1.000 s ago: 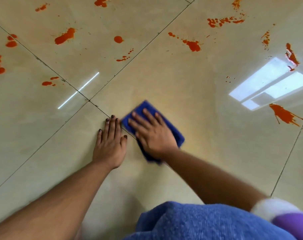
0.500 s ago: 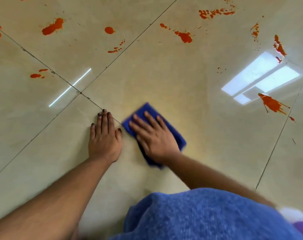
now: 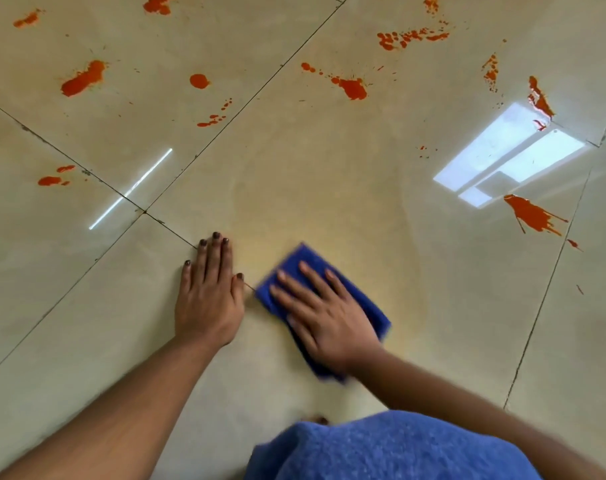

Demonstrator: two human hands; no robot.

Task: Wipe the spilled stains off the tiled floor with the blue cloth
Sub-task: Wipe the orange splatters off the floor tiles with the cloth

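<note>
The folded blue cloth (image 3: 363, 306) lies flat on the beige tiled floor (image 3: 329, 174). My right hand (image 3: 324, 315) presses it down with straight, spread fingers and covers most of it. My left hand (image 3: 209, 294) rests flat on the floor just left of the cloth, fingers together, beside a tile joint. Orange-red stains spread over the far tiles: a large blot (image 3: 85, 79), a round spot (image 3: 199, 80), a splatter (image 3: 353, 87), a row of drops (image 3: 409, 38) and a streaked splash (image 3: 533, 216) at the right.
A faint yellowish smear (image 3: 329, 216) tints the tile beyond the cloth. Bright window reflections (image 3: 506, 157) glare on the right. Blue fabric over my knee (image 3: 391, 448) fills the bottom edge. Small stains (image 3: 52, 180) sit at the far left.
My right hand has slid the cloth a little to the right, away from my left hand. The left hand has stayed planted. The view has shifted slightly.
</note>
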